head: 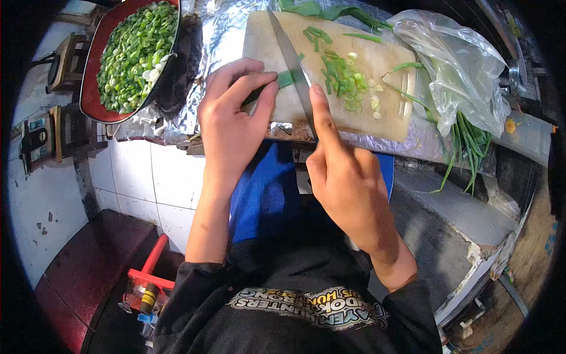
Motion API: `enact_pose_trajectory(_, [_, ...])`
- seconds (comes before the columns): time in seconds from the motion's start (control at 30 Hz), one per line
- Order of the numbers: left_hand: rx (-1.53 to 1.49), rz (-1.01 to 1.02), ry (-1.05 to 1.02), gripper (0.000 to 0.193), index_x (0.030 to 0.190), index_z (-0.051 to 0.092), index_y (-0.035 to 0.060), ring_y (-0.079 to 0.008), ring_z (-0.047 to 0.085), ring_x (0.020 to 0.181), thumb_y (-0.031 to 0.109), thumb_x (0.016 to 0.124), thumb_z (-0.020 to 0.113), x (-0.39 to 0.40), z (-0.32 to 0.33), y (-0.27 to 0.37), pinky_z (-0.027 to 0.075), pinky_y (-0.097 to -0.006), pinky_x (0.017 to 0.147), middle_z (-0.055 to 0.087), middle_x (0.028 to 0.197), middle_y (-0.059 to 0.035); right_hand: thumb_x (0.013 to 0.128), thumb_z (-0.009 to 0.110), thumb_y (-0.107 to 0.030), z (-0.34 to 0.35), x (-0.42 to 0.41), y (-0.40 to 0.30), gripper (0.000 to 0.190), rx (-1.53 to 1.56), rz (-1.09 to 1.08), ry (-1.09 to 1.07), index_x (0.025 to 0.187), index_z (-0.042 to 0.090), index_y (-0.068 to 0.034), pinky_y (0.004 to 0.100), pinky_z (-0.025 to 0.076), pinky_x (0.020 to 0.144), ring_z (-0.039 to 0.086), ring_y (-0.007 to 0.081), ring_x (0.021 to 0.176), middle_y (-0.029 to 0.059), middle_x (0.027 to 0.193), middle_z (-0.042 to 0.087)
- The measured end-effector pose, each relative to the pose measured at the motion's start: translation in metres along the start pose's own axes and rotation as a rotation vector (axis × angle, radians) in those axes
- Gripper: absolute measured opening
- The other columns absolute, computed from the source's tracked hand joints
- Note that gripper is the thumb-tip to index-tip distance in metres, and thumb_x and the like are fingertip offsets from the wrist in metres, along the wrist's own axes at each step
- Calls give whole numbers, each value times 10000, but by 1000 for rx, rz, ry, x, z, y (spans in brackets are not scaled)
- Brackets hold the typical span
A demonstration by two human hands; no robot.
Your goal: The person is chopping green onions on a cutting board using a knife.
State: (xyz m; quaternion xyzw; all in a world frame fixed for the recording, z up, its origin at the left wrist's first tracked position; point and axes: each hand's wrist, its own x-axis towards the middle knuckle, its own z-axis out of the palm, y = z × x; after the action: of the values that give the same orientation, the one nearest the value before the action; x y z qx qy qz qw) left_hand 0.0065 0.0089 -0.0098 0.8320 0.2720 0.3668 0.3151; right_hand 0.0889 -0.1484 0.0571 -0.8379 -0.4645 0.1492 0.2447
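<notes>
My right hand [345,177] grips a long knife [289,57], its index finger stretched along the blade's spine; the handle is hidden inside the hand. The blade lies across a green onion leaf [286,78] on a worn cutting board [261,40]. My left hand [236,99] pinches that leaf just left of the blade, fingertips close to the steel. Right of the knife, chopped green onion [349,84] is scattered over the board, green rings and pieces with some white ones.
A red-lined pan [90,84] heaped with chopped green onion [132,62] stands at the left. At the right, a clear plastic bag [451,66] covers part of a bunch of green onions [471,150]. Foil [221,35] lies under the board. A red plastic item [152,270] is low at left.
</notes>
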Motion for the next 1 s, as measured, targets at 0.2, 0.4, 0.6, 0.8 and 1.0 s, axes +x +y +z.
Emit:
enact_pose_trajectory(0.2, [1,-17,28,149,974,778,42,-275,682,966,30,826,777,1,1,3,552,-356,843,710,1042,-99,872,626,14,-5,-6,1,748,-65,5,-23,1573,439,-167,423,543,652,644,314,583,176,722,630])
enact_pose_trajectory(0.4, [21,-25,39,141,974,781,41,-276,680,974,36,834,769,-1,4,2,550,-356,851,712,1054,-99,859,609,70,-15,-19,6,771,132,84,-99,1579,425,-135,348,543,651,629,263,559,154,679,586])
enact_pose_trajectory(0.6, [1,-55,9,132,969,783,41,-277,680,987,43,838,765,1,-2,2,548,-364,852,714,1062,-94,843,612,92,-13,-5,1,774,133,13,-37,1570,438,-112,331,541,674,605,226,564,113,662,557])
enact_pose_trajectory(0.8, [18,-52,31,147,971,783,43,-286,686,979,28,825,778,0,2,4,552,-365,845,714,1067,-97,844,613,85,-6,1,4,781,134,-19,-53,1575,431,-122,334,544,697,616,244,591,119,682,581])
enact_pose_trajectory(1.0, [11,-35,32,156,978,779,31,-298,688,975,14,823,782,0,2,1,557,-364,838,714,1071,-114,847,612,77,-9,-3,-3,810,-4,-15,-96,1596,389,-137,400,541,653,648,355,614,210,732,625])
